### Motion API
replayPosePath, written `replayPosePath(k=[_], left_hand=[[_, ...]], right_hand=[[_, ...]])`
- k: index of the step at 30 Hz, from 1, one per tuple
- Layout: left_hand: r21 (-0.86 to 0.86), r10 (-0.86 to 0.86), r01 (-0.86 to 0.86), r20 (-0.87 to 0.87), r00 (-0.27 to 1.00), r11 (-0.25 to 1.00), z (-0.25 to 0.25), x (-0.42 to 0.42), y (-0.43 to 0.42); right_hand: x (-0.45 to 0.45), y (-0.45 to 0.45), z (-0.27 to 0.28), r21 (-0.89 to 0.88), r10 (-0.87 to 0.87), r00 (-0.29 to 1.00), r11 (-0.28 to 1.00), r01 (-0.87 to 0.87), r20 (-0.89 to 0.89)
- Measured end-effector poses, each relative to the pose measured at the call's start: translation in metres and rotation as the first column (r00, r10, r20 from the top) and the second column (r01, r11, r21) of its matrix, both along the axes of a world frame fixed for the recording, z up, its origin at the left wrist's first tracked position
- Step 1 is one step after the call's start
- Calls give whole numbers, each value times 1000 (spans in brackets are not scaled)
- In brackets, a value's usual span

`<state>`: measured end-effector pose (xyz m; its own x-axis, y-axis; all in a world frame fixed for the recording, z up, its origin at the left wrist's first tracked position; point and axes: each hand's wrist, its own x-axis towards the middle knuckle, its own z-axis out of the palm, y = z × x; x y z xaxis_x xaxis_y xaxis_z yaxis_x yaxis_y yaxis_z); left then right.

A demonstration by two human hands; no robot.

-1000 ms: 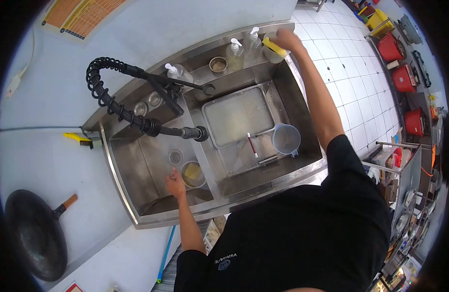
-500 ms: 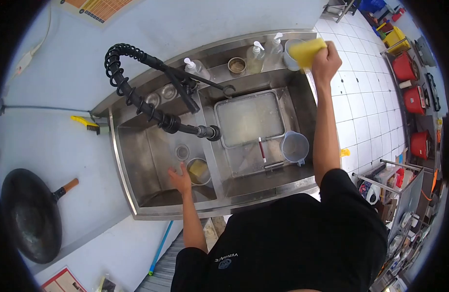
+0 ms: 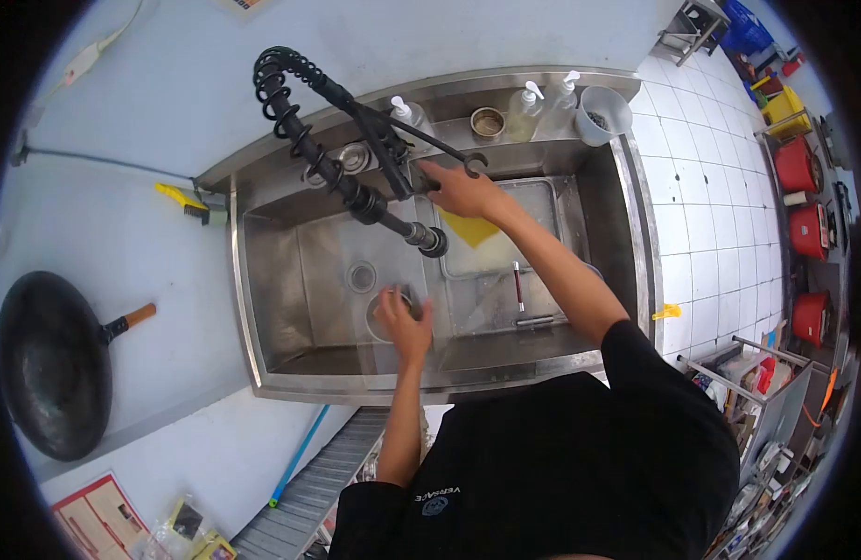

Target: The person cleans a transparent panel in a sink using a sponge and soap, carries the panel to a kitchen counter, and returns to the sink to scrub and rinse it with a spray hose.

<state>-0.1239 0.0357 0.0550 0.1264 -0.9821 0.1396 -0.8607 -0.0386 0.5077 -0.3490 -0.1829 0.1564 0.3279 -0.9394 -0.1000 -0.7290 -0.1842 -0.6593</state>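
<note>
My right hand (image 3: 460, 189) reaches to the base of the black spring faucet (image 3: 388, 154), its fingers closed, with a yellow cloth (image 3: 469, 230) hanging from it over the divider and the rectangular tray (image 3: 533, 201). In the left basin (image 3: 279, 280), my left hand (image 3: 405, 325) is over a round bowl (image 3: 375, 327), fingers apart; it hides most of the bowl and its contents. A round drain (image 3: 362, 276) lies just beyond it. In the right basin are a dark red-handled tool (image 3: 519, 287) and a metal piece (image 3: 535, 321).
On the back ledge stand pump bottles (image 3: 525, 114), a small metal bowl (image 3: 487, 123) and a translucent container (image 3: 603, 116) holding something dark. A wok (image 3: 55, 364) and a yellow brush (image 3: 181, 199) are at the left. My right forearm mostly hides the jug.
My right hand has swept left from the back right corner to the faucet with the yellow cloth. My left hand has moved over the bowl. The view has shifted.
</note>
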Motion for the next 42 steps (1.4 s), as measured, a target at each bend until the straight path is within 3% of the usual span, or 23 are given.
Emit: replayPosePath(k=[2,5,8,12,15,18,21,24,27,30,33,34,37,40,42], left_hand=[[14,-73,73,-12,997,997,1,-18,2],[59,-157,155,27,987,986,7,-40,6],[131,-206,192,97,974,973,-3,-49,16],[115,-222,205,159,962,972,-11,-52,20],[135,-216,197,141,966,971,-7,-51,20],[146,-200,179,145,969,973,-11,-52,25],[156,-197,171,171,965,973,-14,-55,24],[162,-208,180,178,962,970,-13,-52,22],[125,-184,165,160,970,978,-15,-51,26],[115,-174,158,140,975,981,-17,-61,51],[113,-206,189,171,963,976,-19,-68,60],[112,-208,190,176,962,975,-18,-71,61],[65,-199,190,207,958,980,-21,-73,59],[58,-186,178,186,965,982,-22,-74,66],[48,-180,174,178,967,983,-26,-74,66]], right_hand=[[20,-39,-43,-60,12,1000,998,-12,7],[37,-63,-52,-327,54,990,945,-9,128],[47,-70,-35,-126,117,987,983,-131,-108],[44,-69,-66,-190,249,950,940,-284,-191],[28,-35,-16,-126,77,996,989,-82,-44],[5,-7,-11,-180,54,999,982,-52,6],[-6,-4,-12,-237,70,997,970,-60,35],[-10,-2,-2,-22,119,980,992,-124,-159],[-21,37,20,44,303,936,953,-300,-178],[-17,63,41,-180,326,939,936,-304,111],[3,55,80,264,209,889,905,-333,406],[12,53,81,162,271,853,913,-375,445],[40,52,79,96,276,755,908,-408,594],[54,51,87,111,324,794,893,-436,514],[63,56,90,-5,289,801,942,-337,525]])
